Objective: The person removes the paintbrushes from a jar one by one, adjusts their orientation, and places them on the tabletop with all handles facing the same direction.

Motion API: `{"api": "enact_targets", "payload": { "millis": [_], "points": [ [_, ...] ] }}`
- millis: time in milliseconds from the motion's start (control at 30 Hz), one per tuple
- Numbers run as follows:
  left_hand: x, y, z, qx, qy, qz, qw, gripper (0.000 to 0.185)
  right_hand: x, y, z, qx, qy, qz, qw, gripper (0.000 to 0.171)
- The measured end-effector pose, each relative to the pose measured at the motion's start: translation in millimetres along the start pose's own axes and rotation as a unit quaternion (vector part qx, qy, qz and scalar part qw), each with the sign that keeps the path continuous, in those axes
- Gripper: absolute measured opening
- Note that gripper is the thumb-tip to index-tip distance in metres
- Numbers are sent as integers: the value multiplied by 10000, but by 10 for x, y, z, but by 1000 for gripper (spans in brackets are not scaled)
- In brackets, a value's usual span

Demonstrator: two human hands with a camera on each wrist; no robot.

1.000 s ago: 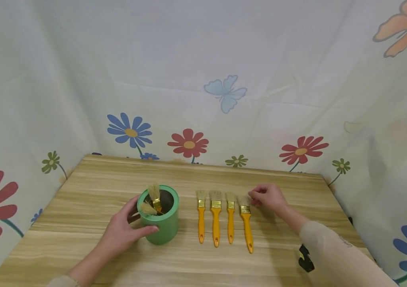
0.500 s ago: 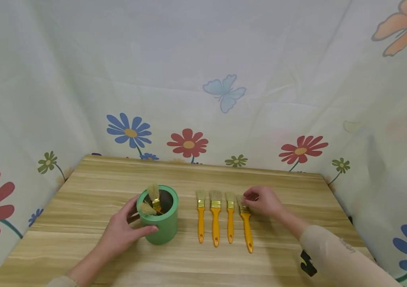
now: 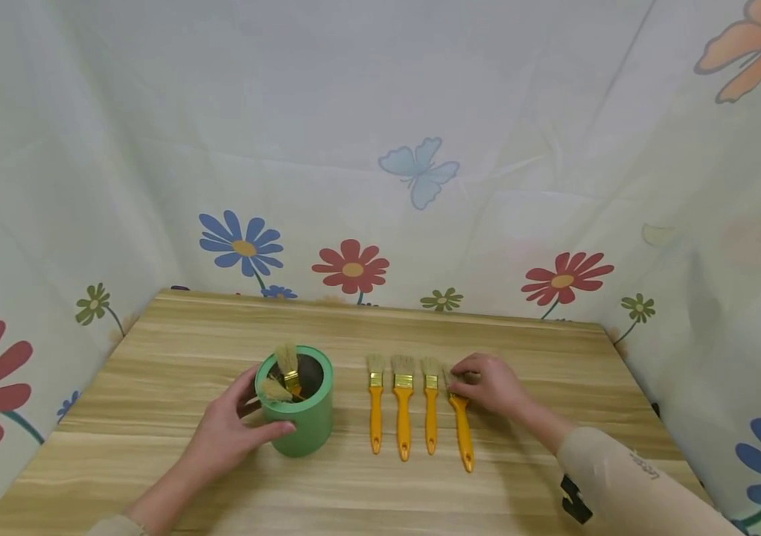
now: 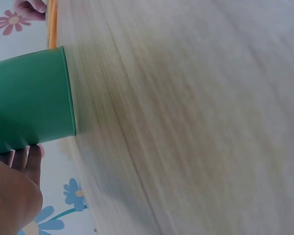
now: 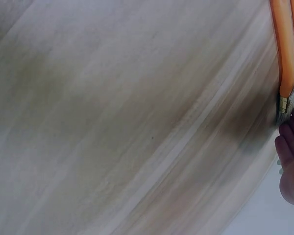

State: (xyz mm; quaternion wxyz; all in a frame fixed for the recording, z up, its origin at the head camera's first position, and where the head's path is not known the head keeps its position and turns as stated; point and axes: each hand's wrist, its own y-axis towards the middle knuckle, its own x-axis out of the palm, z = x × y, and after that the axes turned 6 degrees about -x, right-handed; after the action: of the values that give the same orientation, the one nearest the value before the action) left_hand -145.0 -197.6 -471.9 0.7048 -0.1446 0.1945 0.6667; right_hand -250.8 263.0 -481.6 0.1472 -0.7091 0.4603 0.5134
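A green cup (image 3: 301, 426) stands on the wooden table (image 3: 206, 327) with two brushes (image 3: 287, 365) in it, bristles up. My left hand (image 3: 236, 424) grips the cup from its left side; the cup (image 4: 29, 103) fills the left of the left wrist view, above my fingers (image 4: 24, 159). Right of the cup lie several orange-handled brushes in a row (image 3: 403, 417). My right hand (image 3: 488, 383) covers the head of the rightmost brush (image 3: 463, 435) and pinches it; the brush lies flat. In the right wrist view my fingertips (image 5: 290, 147) meet that brush's (image 5: 283, 54) bristles.
A flowered curtain (image 3: 380, 186) closes in the table at the back and both sides. Bare wood spreads in front of the brushes and behind the cup. The table's right edge (image 3: 648, 402) is close to my right sleeve (image 3: 622, 476).
My right hand has slid left and down from beside the rightmost brush onto its head. The left hand and the cup have stayed put.
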Motion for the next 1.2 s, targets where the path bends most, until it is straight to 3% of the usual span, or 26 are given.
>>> {"api": "enact_targets", "payload": {
  "millis": [333, 567, 900, 1200],
  "points": [
    [-16, -17, 14, 125, -39, 27, 9999, 99, -29, 2, 47, 228, -308, -46, 9993, 28],
    [-15, -17, 17, 130, -12, 53, 9999, 99, -73, 20, 20, 368, -111, -20, 9993, 27],
    [-13, -17, 0, 143, -12, 25, 9999, 101, -297, 171, -244, 597, 638, -38, 9962, 45],
    [-16, -33, 41, 88, -55, 35, 9999, 99, -417, 386, -600, 318, 1064, 111, 9938, 51]
  ]
}}
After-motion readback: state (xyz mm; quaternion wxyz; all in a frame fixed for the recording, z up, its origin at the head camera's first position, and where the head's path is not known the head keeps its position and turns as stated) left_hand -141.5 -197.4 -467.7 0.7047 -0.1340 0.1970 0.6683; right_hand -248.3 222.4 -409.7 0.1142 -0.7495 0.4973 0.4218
